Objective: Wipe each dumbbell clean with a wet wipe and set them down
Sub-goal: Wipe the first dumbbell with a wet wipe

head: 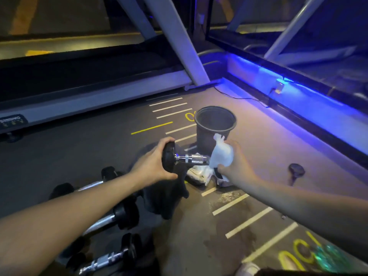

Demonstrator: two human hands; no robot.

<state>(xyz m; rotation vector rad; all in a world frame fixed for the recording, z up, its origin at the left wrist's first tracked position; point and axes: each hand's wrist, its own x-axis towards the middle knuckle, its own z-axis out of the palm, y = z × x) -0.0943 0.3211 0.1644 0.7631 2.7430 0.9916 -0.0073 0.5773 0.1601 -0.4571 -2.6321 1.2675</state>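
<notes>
Three dumbbells (pixel 111 214) near left, floor-parked. Left hand (pixel 153 162) grips raised dumbbell (pixel 191 159) by one head, steadying; right hand (pixel 237 164) clutches wet wipe (pixel 222 155) around far head, scrubbing.

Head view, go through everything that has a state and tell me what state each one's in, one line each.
Held dumbbell: lifted, lying sideways between both hands.
Left hand: grips its left head.
Right hand: holds wipe over its other end.
Wet wipe: bunched.
Bin: upright, open.
Floor dumbbells: lying down.
</notes>
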